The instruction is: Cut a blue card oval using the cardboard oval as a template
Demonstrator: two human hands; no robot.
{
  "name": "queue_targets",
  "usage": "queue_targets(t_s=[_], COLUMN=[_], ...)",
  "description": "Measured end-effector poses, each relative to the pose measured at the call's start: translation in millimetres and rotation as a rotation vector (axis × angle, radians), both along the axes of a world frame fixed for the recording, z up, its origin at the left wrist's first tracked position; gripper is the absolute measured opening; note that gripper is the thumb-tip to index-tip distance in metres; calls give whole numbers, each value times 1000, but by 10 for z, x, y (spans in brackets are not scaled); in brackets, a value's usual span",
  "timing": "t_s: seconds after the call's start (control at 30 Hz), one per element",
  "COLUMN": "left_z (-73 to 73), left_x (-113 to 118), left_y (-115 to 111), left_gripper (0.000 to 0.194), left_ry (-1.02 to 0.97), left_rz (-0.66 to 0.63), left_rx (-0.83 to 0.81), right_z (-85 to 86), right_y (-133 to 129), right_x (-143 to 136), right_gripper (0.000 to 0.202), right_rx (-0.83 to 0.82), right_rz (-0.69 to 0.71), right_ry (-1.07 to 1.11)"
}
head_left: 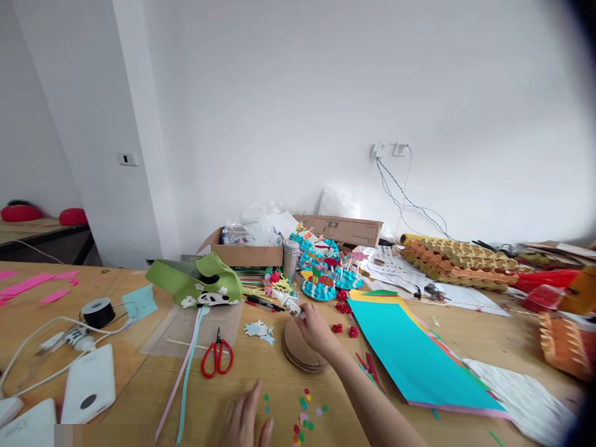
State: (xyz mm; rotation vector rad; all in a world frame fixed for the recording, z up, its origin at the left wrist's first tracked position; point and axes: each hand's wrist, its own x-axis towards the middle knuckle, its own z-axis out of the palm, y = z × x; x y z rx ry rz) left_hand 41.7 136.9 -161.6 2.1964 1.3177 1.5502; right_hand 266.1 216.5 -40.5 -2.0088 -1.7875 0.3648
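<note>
In the frame's lower centre, the person's right hand (316,329) is gripping one white bottle (290,304) by the upper edge of one cardboard disc stack (305,352). At the bottom, the blurred left hand (243,415) is spreading its fingers beside scattered paper dots (303,402); one pair of scissors (218,344) is lying left of centre.

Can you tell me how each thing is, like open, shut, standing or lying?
White bottle: tilted, held in right hand
Left hand: open, blurry
Red scissors: lying flat, blades look shut
Cardboard discs: stacked
Paper dots: scattered
Cardboard box: open, filled
Canister: upright
Blue sheet: lying flat
</note>
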Motion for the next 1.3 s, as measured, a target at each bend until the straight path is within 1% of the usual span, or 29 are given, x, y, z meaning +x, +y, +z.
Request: queue_targets(t_s=[0.03,0.07,0.1,0.13,0.2,0.23,0.27,0.33,0.4,0.5,0.57,0.63,0.73,0.83,0.9,0.93,1.0,1.07,1.13,1.23,1.3], left_z=[89,180,271,358,508,565,611,666,688,693,690,683,663,637,627,627,641,669,698,712,701], left_x=[-16,-34,-51,-66,-86,-91,-92,-83,-63,-31,-24,-32,-62,-85,-93,-97,-108,-127,-156,-203,-214], left_y=[-16,-32,-49,-66,-105,-128,-155,-214,-272,-326,-331,-324,-315,-315,-312,-308,-294,-271,-240,-190,-169], left_gripper=[40,46,51,54,59,58,57,52,52,57,57,52,42,44,46,47,48,52,59,64,64], left_ry=[-110,-219,-336,-479,-662,-703,-707,-653,-571,-437,-325,-209,-41,80,118,125,113,73,6,-127,-228], left_rz=[-30,-87,-171,-200,-259,-284,-317,-374,-412,-443,-447,-425,-370,-259,-184,-158,-135,-125,-75,20,21], left_rx=[-132,-287,-424,-517,-685,-749,-803,-883,-939,-958,-887,-754,-497,-260,-164,-142,-153,-220,-327,-532,-653], right_z=[-6,-18,-36,-60,-134,-186,-246,-379,-494,-573,-568,-544,-514,-494,-483,-480,-480,-485,-486,-468,-452], right_y=[-206,-417,-624,-817,-1134,-1251,-1337,-1433,-1454,-1439,-1438,-1454,-1483,-1499,-1504,-1504,-1503,-1501,-1500,-1502,-1506], right_x=[-27,-67,-118,-177,-297,-351,-397,-461,-496,-526,-545,-563,-582,-603,-625,-638,-657,-659,-641,-590,-556], right_gripper=[28,28,27,27,28,28,27,27,28,33,41,50,56,59,60,60,62,62,62,60,56], right_rx=[-33,-77,-134,-214,-316,-341,-342,-311,-263,-270,-306,-329,-350,-373,-382,-377,-349,-297,-245,-185,-161], right_rz=[28,66,124,186,231,217,180,72,-30,-120,-145,-139,-101,-67,-18,7,47,59,53,18,18], right_ry=[74,163,316,589,1025,1182,1279,1411,1509,1553,1515,1447,1375,1343,1305,1276,1202,1142,1119,1154,1231])
